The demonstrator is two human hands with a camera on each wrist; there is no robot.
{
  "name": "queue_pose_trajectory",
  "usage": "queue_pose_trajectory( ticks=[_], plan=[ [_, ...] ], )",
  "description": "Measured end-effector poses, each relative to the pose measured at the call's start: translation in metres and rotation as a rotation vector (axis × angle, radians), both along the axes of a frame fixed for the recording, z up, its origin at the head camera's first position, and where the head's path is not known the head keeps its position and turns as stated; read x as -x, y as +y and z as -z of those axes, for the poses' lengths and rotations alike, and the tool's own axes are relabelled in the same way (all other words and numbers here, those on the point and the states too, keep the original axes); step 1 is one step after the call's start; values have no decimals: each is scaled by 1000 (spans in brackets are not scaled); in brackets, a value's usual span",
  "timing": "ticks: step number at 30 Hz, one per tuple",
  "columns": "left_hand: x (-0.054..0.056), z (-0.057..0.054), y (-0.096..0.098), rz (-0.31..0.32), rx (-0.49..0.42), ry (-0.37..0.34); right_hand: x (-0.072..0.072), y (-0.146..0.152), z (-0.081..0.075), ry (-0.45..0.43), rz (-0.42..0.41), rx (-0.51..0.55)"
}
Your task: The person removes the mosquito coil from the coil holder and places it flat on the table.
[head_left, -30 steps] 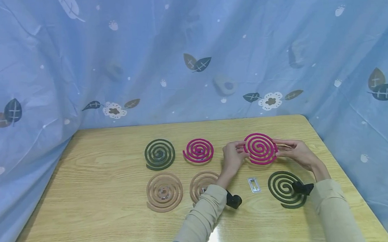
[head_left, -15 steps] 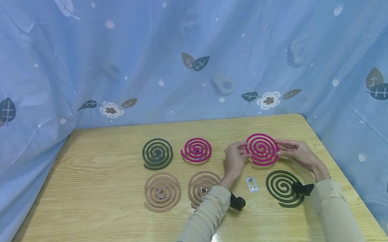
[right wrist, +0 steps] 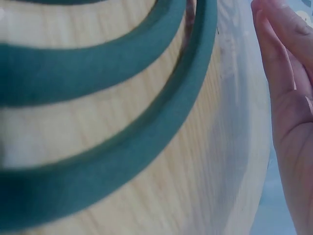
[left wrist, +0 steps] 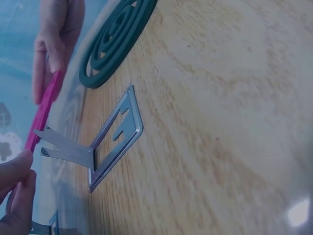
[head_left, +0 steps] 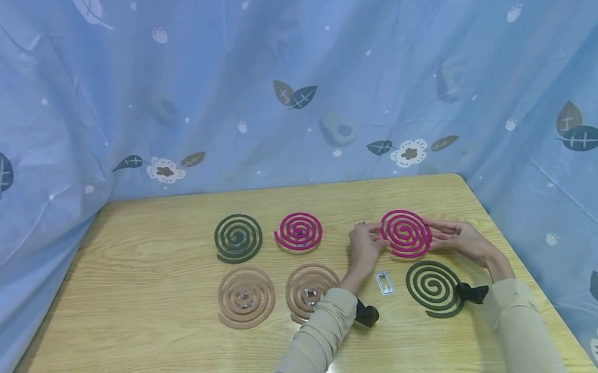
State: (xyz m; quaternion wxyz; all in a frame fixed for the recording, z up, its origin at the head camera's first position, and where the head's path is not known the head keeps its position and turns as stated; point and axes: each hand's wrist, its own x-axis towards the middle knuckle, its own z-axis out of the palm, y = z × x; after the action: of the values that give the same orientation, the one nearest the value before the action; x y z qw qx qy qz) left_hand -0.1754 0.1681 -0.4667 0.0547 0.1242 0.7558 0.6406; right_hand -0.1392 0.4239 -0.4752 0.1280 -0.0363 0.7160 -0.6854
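Observation:
A magenta mosquito coil (head_left: 405, 233) is held off the table between both hands at the back right. My left hand (head_left: 364, 245) pinches its left rim, and my right hand (head_left: 465, 239) grips its right rim. Edge-on in the left wrist view, the coil (left wrist: 43, 115) has finger and thumb on either side at both ends. A metal coil stand (head_left: 385, 282) lies in front of it, its bent-up prong visible in the left wrist view. Whether prong and coil touch, I cannot tell. Below my right hand lies a dark green coil (head_left: 434, 287), large in the right wrist view.
To the left are another green coil (head_left: 238, 238), a magenta coil (head_left: 299, 232) and two brown coils (head_left: 246, 298), with metal stands showing through some of them. My left forearm partly covers the right brown coil (head_left: 310, 291). A patterned blue curtain (head_left: 235, 84) surrounds the wooden table.
The head view has turned slightly to the right. Both hands have moved a little right over the table with the magenta coil, which now sits slightly lower in view.

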Motion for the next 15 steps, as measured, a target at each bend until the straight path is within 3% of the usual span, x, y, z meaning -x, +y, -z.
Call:
queue_pose_trajectory(
  ticks=[15],
  plan=[
    [5, 4, 8, 26, -16, -33, -1, 3, 0, -27, 110, -198]
  ],
)
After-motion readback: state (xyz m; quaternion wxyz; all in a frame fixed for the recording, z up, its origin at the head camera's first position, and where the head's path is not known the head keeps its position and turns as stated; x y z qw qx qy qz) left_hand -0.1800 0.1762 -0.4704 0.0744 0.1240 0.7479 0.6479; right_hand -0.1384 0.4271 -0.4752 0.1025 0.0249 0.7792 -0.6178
